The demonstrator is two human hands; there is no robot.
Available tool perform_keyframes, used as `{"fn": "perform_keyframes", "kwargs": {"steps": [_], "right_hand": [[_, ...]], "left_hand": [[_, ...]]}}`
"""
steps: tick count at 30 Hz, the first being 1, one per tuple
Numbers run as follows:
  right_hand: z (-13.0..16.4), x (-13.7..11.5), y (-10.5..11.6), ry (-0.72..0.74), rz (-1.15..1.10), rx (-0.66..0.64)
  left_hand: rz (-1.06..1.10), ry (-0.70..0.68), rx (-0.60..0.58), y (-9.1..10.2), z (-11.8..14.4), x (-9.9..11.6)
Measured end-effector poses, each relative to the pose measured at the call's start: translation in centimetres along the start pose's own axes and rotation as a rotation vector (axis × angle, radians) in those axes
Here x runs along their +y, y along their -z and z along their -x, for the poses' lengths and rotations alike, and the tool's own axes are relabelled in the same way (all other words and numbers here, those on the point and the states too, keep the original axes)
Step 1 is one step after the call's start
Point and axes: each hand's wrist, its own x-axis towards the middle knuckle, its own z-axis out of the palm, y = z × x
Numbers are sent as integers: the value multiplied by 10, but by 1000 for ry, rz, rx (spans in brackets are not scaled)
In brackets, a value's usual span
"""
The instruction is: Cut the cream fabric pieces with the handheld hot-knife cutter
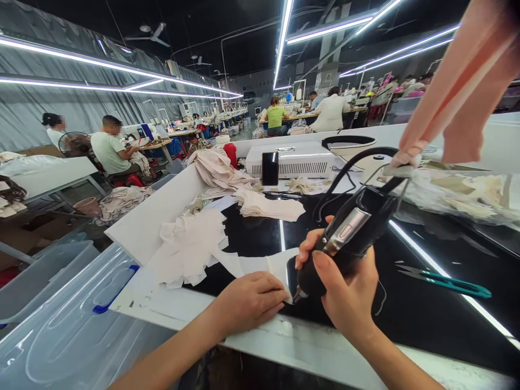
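My right hand (345, 287) grips a black corded hand tool (349, 233) with a silver panel, its tip pointing down at the edge of a white fabric piece (260, 265) on the black glossy worktop (406, 303). My left hand (252, 300) lies flat on that fabric piece, fingers pressing it down just left of the tool tip. The tool's black cable (345, 168) loops up and back toward a white machine box (292, 158).
Piles of cut cream fabric (190, 244) lie left and behind, with another stack (270, 206) further back. Teal scissors (447, 280) rest to the right. Pink cloth (463, 86) hangs at upper right. A clear plastic bin lid (73, 325) sits at lower left. Other people sit at distant sewing tables.
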Motion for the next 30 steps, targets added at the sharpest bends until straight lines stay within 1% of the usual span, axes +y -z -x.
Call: {"fn": "perform_keyframes", "kwargs": {"steps": [5,12,14,19,25,30], "right_hand": [[1,1,3,-21,-21,8],[-2,0,6,-50,-19,51],[-3,-1,6,-55,-28,67],[-5,-5,3,-69,-42,89],[-13,-12,-4,-62,-21,148],[-14,-10,-4,-65,-23,135]], "left_hand": [[-43,-11,16,-5,1,-1],[-66,-47,57,-10,-1,-1],[-59,-49,46,-12,-2,-1],[-48,-34,-1,-14,-3,-1],[-79,-55,38,-14,-4,-1],[-84,-59,64,-15,-4,-2]]}}
